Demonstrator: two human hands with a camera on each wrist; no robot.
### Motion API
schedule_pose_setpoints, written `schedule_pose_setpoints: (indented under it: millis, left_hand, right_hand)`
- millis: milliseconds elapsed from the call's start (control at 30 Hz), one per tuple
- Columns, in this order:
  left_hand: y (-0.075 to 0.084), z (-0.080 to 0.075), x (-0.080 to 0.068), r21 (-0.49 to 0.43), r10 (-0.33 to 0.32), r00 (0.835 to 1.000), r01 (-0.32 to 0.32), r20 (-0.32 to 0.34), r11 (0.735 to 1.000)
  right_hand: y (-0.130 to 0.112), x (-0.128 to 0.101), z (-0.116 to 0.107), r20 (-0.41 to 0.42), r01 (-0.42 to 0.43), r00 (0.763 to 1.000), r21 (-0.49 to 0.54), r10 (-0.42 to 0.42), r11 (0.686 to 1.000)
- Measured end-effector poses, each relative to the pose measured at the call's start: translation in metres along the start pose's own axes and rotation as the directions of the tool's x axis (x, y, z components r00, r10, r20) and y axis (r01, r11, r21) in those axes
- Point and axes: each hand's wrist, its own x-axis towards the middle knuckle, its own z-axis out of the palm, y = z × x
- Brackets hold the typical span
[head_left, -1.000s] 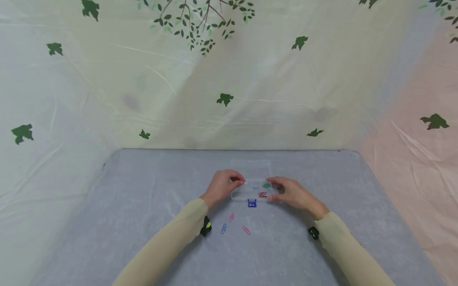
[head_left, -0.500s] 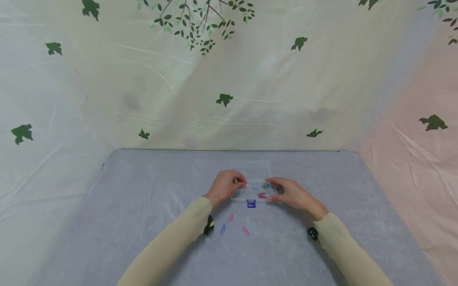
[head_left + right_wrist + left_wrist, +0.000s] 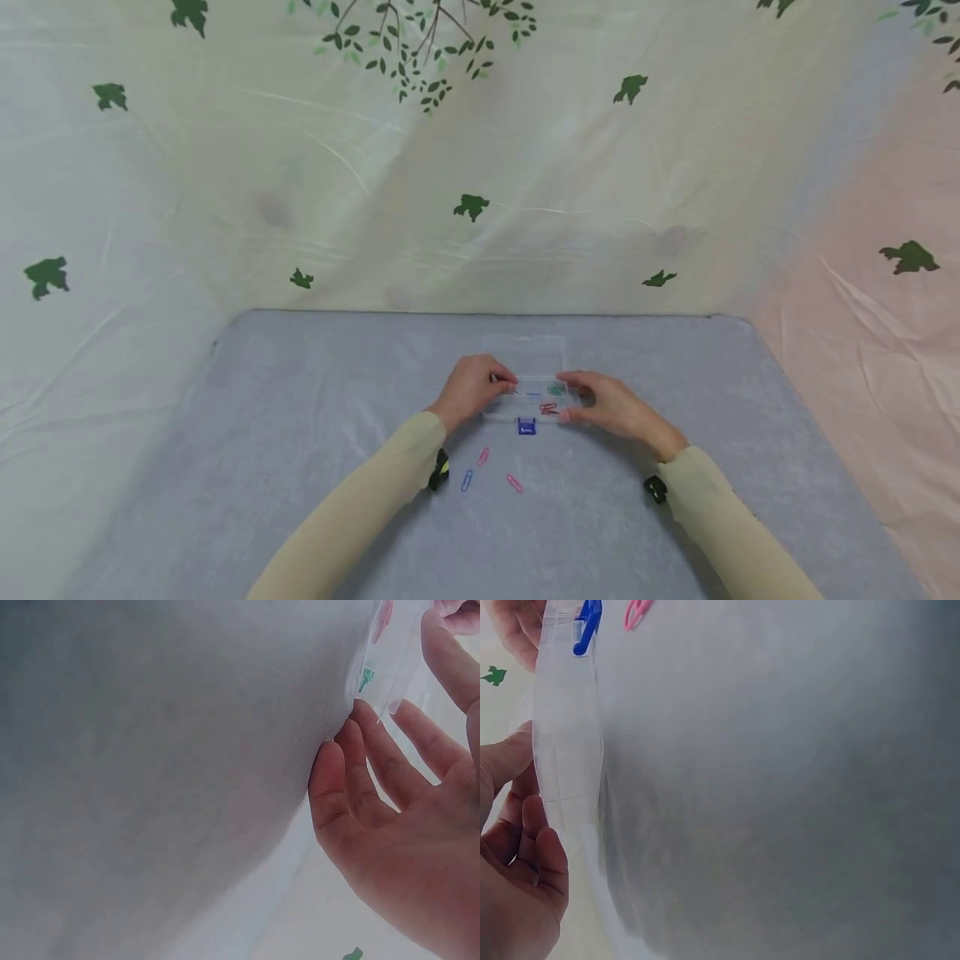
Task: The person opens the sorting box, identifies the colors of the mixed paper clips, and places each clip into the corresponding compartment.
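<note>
Holding a small clear plastic organizer box (image 3: 525, 400) from both ends, the person looks to be mid-way through sorting paper clips into its compartments. The left hand (image 3: 471, 389) has its fingers curled over the box's left end and seems to pinch a pale clip at the edge, though that clip is too small to be sure of. The right hand (image 3: 609, 404) rests against the right end with fingers nearly straight, steadying it. The box sits at the middle of the desk (image 3: 300, 433), its lid (image 3: 525, 346) laid open toward the far side and its blue latch (image 3: 527, 427) facing the person. Inside are a green clip (image 3: 557, 389), a red clip (image 3: 550, 408) and a thin blue one (image 3: 534, 394).

Three clips lie loose on the desk just in front of the box: a pink clip (image 3: 483, 456), a blue clip (image 3: 467, 480) and another pink clip (image 3: 514, 483). The next move likely calls for a fine fingertip pinch on one of these flat wires while the other hand keeps the light box from sliding.

The desk is covered in grey felt-like cloth. A pale backdrop sheet (image 3: 480, 167) printed with green leaves and branches surrounds it.
</note>
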Motion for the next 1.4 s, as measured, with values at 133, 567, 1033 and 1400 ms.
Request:
schedule_pose_setpoints:
  millis: [133,567,1033,1400]
  left_hand:
    - [-0.001,-0.003,-0.004,-0.010,0.019,1.000,-0.019,-0.019,1.000]
    - [-0.008,-0.030,-0.041,-0.176,0.083,0.996,-0.078,0.019,0.981]
    - [-0.017,-0.050,-0.082,-0.201,0.235,0.933,-0.184,0.271,0.962]
    - [-0.035,-0.049,-0.095,-0.198,0.380,0.829,-0.326,0.411,0.924]
  right_hand:
    - [-0.001,0.000,0.001,-0.002,0.001,1.000,-0.005,-0.001,1.000]
    - [-0.001,0.000,0.001,-0.004,-0.011,1.000,0.006,0.011,1.000]
    - [-0.002,-0.001,0.002,-0.002,-0.011,1.000,-0.018,0.011,1.000]
    - [-0.003,0.000,0.002,-0.009,-0.016,1.000,-0.016,0.016,1.000]
